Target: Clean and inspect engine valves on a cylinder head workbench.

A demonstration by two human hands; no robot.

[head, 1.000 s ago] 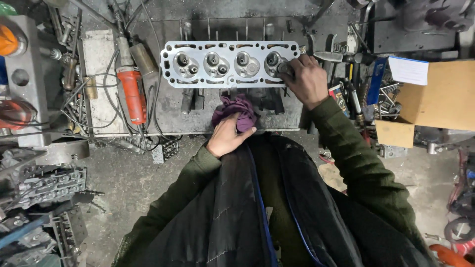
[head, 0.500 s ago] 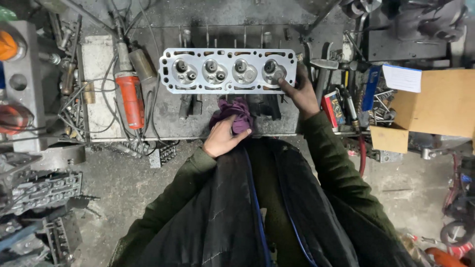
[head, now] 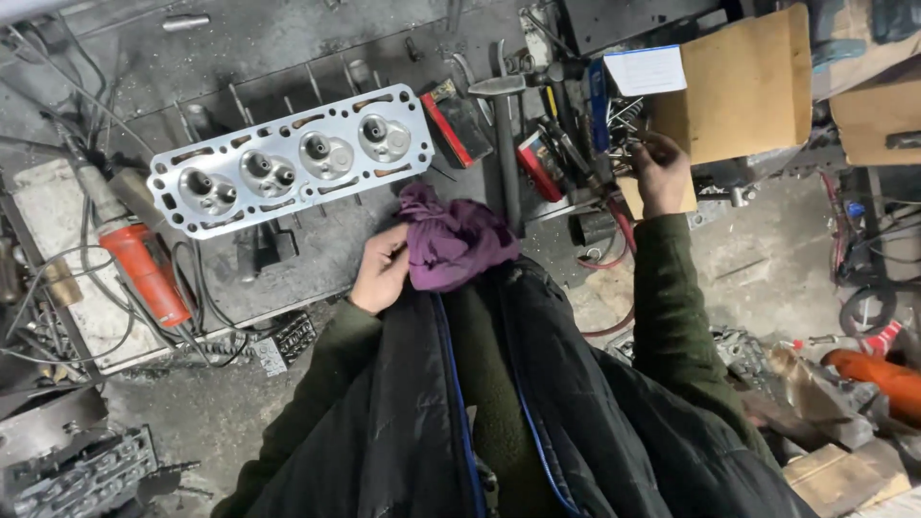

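A silver cylinder head with several round chambers lies on the dark metal bench. My left hand grips a purple rag just below the head's right end, close to my chest. My right hand reaches to the right into a heap of hand tools, fingers curled among them; what it touches is too cluttered to tell. A hammer lies between the head and that heap.
A red power tool with cables lies left of the head. Cardboard boxes stand at the right. A red and black box sits by the head's right end. Engine parts lie on the floor at lower left.
My right hand left the right end of the cylinder head and swung out to the tool heap on the right. The view turned right. My left hand kept the rag.
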